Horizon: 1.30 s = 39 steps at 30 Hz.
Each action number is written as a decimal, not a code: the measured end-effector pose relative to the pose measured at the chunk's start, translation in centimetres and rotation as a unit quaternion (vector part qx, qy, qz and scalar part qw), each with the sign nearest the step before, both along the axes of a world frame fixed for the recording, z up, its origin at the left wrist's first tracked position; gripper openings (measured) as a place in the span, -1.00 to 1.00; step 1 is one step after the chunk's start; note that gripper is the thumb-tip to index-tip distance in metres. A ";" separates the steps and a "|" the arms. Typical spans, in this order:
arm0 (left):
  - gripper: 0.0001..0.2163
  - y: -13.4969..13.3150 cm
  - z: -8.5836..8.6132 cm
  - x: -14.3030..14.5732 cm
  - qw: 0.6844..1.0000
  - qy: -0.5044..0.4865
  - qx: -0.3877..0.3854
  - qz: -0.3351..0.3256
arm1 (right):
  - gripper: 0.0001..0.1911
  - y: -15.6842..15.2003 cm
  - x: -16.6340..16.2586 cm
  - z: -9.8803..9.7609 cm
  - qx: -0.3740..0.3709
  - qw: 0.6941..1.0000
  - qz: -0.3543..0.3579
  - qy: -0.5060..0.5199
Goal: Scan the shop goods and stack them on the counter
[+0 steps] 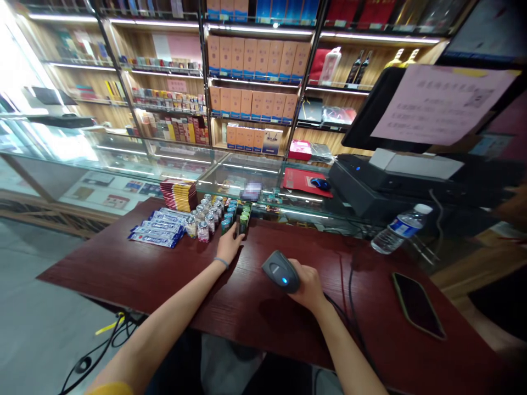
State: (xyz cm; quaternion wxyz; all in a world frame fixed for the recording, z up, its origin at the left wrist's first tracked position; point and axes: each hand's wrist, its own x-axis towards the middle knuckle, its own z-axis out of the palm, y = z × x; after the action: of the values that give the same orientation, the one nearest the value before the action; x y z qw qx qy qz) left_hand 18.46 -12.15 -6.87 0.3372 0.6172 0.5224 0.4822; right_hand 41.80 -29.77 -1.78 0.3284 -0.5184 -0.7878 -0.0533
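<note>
My right hand (309, 284) is wrapped round the handle of a dark grey barcode scanner (280, 272), held over the dark red table with a blue light lit on it. My left hand (229, 244) reaches to the front of a row of small green-topped canisters (246, 210). Its thumb and fingers close about the nearest canister (242, 224), partly hiding it. Just left stand blue-topped canisters (226, 224) and several rows of small clear jars (203, 231). Further left lie blue-and-white stick packets (158, 230), overlapping, and a stack of red and yellow packs (179, 196).
On the right are a water bottle (398, 230), a phone (418, 305) and a black cable (351, 299). Behind the table runs a glass display counter (247, 167) with a mouse (320, 184) and a monitor (373, 109). Part of another person shows at the right edge.
</note>
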 end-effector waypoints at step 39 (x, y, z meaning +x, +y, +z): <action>-0.73 -2.9 4.1 -11.7 0.971 -0.176 0.090 0.137 | -0.65 3.9 -4.4 -1.3 0.116 0.970 -0.168 0.131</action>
State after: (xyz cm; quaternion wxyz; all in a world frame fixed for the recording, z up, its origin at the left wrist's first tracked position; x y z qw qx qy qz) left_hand 6.74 -15.05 -2.80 0.2976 0.4728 0.4895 0.6696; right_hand 37.36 -25.87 -3.08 0.4727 -0.6041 -0.6282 -0.1303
